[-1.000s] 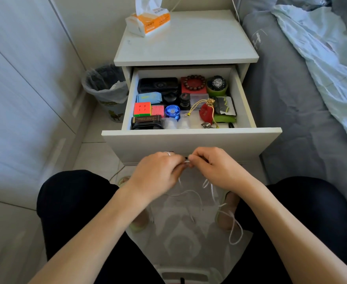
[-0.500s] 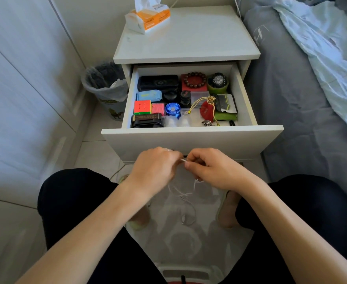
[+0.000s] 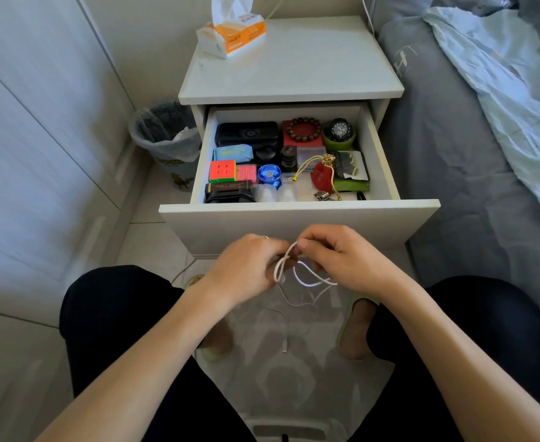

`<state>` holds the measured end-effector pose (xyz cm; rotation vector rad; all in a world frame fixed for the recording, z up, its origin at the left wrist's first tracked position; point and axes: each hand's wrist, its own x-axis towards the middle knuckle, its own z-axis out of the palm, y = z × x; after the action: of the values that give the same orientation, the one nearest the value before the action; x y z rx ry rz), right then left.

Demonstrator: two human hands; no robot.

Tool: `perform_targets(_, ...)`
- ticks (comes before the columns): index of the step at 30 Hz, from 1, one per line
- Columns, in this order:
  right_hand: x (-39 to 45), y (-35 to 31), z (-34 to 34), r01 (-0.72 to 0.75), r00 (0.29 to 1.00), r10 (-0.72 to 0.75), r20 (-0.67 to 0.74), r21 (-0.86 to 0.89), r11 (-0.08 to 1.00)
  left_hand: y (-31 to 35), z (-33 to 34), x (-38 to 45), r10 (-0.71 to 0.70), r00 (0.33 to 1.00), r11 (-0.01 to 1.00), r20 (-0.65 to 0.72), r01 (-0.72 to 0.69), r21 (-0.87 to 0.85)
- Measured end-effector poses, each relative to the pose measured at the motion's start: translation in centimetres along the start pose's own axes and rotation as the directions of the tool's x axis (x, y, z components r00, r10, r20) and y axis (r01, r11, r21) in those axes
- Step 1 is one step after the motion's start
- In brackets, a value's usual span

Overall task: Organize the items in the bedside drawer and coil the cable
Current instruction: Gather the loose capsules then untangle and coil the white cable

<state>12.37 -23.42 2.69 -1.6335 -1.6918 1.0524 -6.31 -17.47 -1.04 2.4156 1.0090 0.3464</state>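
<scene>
The fingers of the left hand [image 3: 246, 266] are curled around a white cable [image 3: 307, 282], and the fingers of the right hand [image 3: 342, 260] pinch the same cable at the point where the two hands meet. Between and just below the fingertips, the cable forms a small loop next to the left hand and a wider one sagging under the right. One loose strand hangs down between the person's knees, ending in a connector [image 3: 284, 348] that seems to dangle above the floor.

The hands are held in front of the open drawer [image 3: 297, 220] of the bedside cabinet. Inside it lie a puzzle cube [image 3: 222, 170], a blue round item [image 3: 269, 175], a red pouch [image 3: 322, 178], a bead bracelet [image 3: 303, 130] and a watch [image 3: 338, 132]. A tissue pack [image 3: 233, 35] sits on the worktop [image 3: 310, 68] above.
</scene>
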Motion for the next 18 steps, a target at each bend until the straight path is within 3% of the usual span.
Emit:
perform_targets(3,-0.4,-0.3,-0.7,0.026,0.995,-0.023,-0.097,0.031,0.999,-2.0,0.3,0.4,-0.241,0.97,0.961,-0.009,0.24,0.134)
perform_targets(5,-0.6,-0.3,-1.2,0.02,0.992,-0.014,-0.124,0.05,0.999,-3.7,0.6,0.5,-0.449,0.89,0.879,0.08,0.424,0.219)
perform_targets(8,-0.8,-0.2,-1.3,0.005,0.997,-0.004,-0.077,0.014,1.0,-4.2,1.1,0.2,-0.534,0.835,0.827,0.13,0.484,0.285)
perform_targets(11,-0.8,-0.1,-1.3,0.025,0.997,-0.029,-0.067,-0.058,0.998,-2.8,0.3,0.1,-0.472,0.869,0.862,0.15,0.419,0.285)
perform_targets(13,-0.8,-0.1,-1.3,0.043,0.996,-0.048,-0.071,-0.073,0.996,-0.9,-0.7,0.0,-0.269,0.952,0.963,0.144,0.267,0.031)
perform_targets(15,-0.6,-0.3,-1.1,0.067,0.993,-0.075,-0.087,-0.092,0.993,1.4,-1.8,0.0,-0.075,0.995,0.978,0.065,0.086,-0.191)
perform_targets(18,-0.5,-0.8,-1.2,0.045,0.99,-0.051,-0.131,-0.049,0.998,1.4,-2.6,0.5,-0.078,0.984,0.986,-0.159,0.053,-0.155)
